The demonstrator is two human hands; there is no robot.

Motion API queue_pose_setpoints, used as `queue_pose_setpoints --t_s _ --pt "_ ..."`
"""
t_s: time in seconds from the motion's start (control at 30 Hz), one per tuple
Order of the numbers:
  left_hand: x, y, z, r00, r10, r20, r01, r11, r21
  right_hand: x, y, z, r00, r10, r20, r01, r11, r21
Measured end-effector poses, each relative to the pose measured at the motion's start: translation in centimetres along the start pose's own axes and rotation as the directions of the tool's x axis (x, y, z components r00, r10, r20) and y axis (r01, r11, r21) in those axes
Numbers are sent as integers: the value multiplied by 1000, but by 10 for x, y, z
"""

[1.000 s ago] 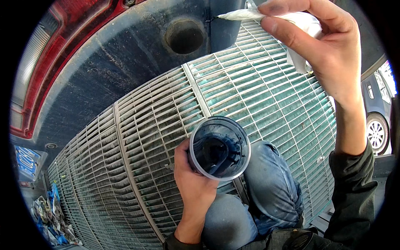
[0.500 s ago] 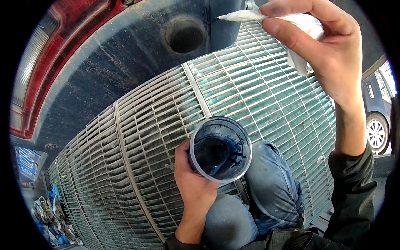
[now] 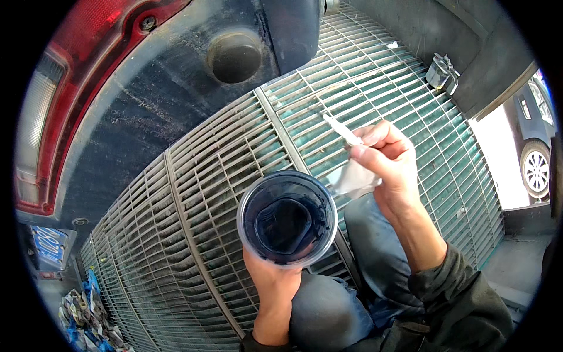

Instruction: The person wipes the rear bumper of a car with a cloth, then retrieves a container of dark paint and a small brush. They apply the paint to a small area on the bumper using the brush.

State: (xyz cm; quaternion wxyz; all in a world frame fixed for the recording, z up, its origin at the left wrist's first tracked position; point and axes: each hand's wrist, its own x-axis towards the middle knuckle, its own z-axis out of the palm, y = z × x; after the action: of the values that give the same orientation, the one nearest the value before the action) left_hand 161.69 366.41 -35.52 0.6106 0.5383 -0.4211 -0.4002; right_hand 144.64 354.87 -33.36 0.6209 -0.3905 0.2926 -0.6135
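Note:
My left hand [image 3: 273, 283] is wrapped round a clear plastic cup [image 3: 255, 200], which stands over the grating just ahead of my knees. Dark, blue-black liquid [image 3: 285, 226] lies in the cup and coats parts of its inner wall. To the right of the cup, my right hand [image 3: 394, 167] pinches a white tissue or cloth [image 3: 341, 130] between thumb and fingers. One end of it is twisted to a narrow point, and a loose part hangs below the fingers near the cup's rim. The pointed end is apart from both the cup and the car.
A dark, scuffed car bumper [image 3: 146, 111] with a round recess [image 3: 234, 57] and a red tail light [image 3: 88, 35] fills the upper left. Metal floor grating [image 3: 234, 158] spreads below. A small metal can [image 3: 440, 73] stands by the far right wall; crumpled paper [image 3: 88, 314] lies lower left.
My right hand has come down and left from beside the bumper, bringing the white tissue or cloth close to the cup. The cup has shifted slightly left and tilts differently.

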Motion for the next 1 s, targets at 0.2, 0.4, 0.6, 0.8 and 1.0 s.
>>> queue_pose_setpoints --t_s 0.2,0.4,0.6,0.8,1.0 --pt "-2 8 -2 999 34 -10 -32 986 166 5 9 24 993 -109 44 107 994 33" --pt "-4 10 -1 998 30 -47 -24 992 121 23 -1 51 977 -201 77 197 979 61" --pt "-7 6 -3 997 35 -62 -30 997 67 35 -11 65 960 -262 99 256 964 75" --pt "-7 10 -1 998 29 -51 -22 992 125 43 -15 69 948 -303 93 299 953 56" --pt "-8 8 0 993 2 -114 9 995 95 43 -6 68 959 -275 69 272 961 45"
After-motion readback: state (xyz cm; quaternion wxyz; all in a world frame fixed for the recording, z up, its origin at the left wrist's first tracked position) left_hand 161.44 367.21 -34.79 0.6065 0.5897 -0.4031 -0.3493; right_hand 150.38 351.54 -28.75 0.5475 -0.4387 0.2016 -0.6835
